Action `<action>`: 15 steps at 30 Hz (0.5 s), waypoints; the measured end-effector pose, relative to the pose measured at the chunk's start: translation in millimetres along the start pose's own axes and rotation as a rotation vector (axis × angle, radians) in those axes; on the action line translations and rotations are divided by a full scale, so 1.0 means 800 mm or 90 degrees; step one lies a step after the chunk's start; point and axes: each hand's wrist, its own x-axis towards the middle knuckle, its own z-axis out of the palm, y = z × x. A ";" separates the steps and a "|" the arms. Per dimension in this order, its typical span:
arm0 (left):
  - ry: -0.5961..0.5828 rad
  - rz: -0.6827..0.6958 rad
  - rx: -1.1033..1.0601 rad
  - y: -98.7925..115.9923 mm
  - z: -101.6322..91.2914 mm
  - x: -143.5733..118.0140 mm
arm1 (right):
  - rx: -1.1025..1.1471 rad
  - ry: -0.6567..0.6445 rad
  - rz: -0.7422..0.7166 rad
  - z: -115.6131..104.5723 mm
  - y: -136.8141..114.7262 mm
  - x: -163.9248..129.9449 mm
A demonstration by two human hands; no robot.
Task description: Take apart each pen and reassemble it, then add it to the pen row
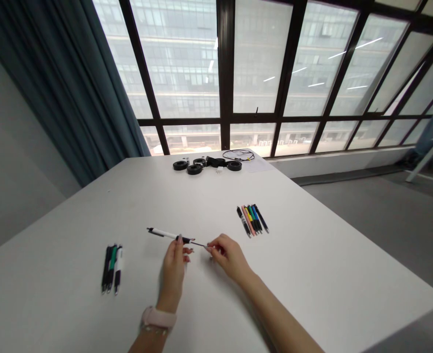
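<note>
A person sits at a big white table (pixel 312 274) by a wall of windows (pixel 260 63). The left hand (pixel 175 267) holds a white pen (pixel 167 235) with a black grip. The pen lies nearly flat in the air, just above the middle of the table, with its black end pointing left. The left fingers (pixel 180 240) are pinched around the black grip part of the pen. A pale pink watch (pixel 158 318) sits on the left wrist.

The right hand (pixel 228 255) is just beside the left one. Its fingertips (pixel 209 249) are pinched on a thin dark refill (pixel 199 243) that sticks out of the pen's right end. The other right fingers are curled in toward the palm.

To the left of the hands, 3 or 4 pens (pixel 111 268) lie side by side on the table. They are dark, green and white. To the right, a little farther back, lies a row of about 6 colored pens (pixel 252 219), touching each other. I see black, pink, yellow, green and blue ones.

At the far edge of the table sit some black round things (pixel 194 167) that look like rolls of tape, with a thin black cable (pixel 243 155) near them. A dark blue curtain (pixel 55 88) hangs at the left of the windows.
</note>
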 end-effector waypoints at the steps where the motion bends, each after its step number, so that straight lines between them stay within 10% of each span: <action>1: -0.016 0.016 0.022 -0.001 0.002 -0.001 | 0.020 0.020 0.001 0.001 0.002 0.001; 15: -0.158 0.078 0.039 0.007 0.012 -0.022 | 0.520 0.018 0.262 0.004 0.006 0.015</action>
